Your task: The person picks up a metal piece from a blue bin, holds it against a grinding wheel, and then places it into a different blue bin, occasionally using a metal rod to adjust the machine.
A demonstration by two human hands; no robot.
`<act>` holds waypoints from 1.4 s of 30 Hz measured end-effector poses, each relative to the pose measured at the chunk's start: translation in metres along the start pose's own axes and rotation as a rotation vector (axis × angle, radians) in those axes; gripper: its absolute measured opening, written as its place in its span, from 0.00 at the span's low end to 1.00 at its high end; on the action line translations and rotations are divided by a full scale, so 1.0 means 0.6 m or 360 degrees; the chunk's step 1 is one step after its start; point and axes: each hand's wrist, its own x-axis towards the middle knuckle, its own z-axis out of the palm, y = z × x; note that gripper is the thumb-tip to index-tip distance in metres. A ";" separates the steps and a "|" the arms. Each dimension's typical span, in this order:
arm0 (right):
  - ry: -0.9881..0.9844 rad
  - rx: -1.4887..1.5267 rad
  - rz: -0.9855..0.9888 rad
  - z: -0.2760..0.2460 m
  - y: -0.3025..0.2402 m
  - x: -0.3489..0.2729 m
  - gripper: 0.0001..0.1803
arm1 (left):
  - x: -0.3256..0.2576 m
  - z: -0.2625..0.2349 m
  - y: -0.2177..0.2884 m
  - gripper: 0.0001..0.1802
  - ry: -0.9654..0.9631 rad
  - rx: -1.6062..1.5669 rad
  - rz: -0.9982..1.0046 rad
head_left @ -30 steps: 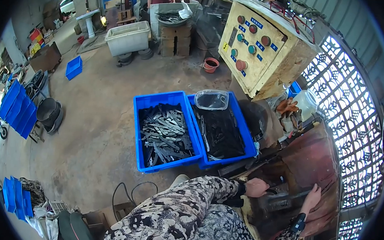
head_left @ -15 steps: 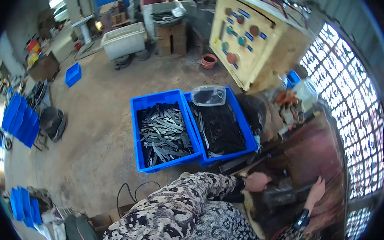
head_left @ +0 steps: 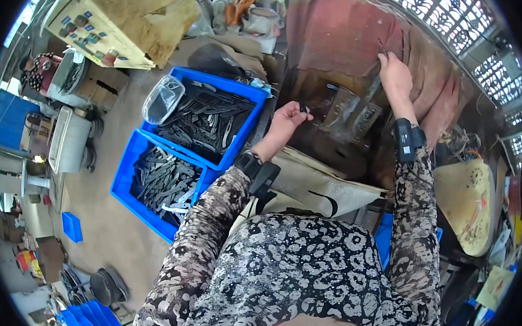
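My left hand is closed, its fingertips pinching a small dark piece of a kind I cannot make out. It hovers at the left side of a dark, wet-looking work recess. In that recess lies a grooved metal block, between my two hands. My right hand is raised at the far right of the block, before a reddish-brown cloth. Thumb and fingers are closed on a thin dark rod-like piece, whose tip points up and away. Neither hand touches the block.
To the left, two blue bins overlap, filled with flat dark metal strips. A clear plastic tub rests on the farther bin's corner. A yellowish control box with knobs stands far left. Stained gloves lie beyond the recess.
My view has swung to the right, so the bins now appear further left and the recess is in the middle. My right hand is now higher, with a thin piece visible in it.
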 end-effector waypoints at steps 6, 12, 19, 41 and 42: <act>-0.0025 -0.0006 -0.0085 -0.005 0.000 -0.015 0.21 | -0.019 0.007 0.055 0.09 0.0171 0.1401 0.0703; -0.0045 -0.0015 -0.0039 -0.005 -0.005 -0.013 0.20 | -0.018 0.006 0.083 0.13 -0.0054 0.0613 -0.0424; -0.0018 0.0057 0.0007 0.002 -0.007 -0.016 0.20 | -0.034 -0.013 0.084 0.25 -0.0316 -0.0388 -0.0591; -0.0046 0.0907 -0.0462 -0.064 0.034 -0.483 0.13 | 0.020 0.024 0.059 0.16 -0.0293 0.1347 0.0629; -0.0040 0.0907 -0.0436 -0.061 0.035 -0.497 0.13 | 0.027 0.028 0.051 0.16 -0.0319 0.1350 0.0625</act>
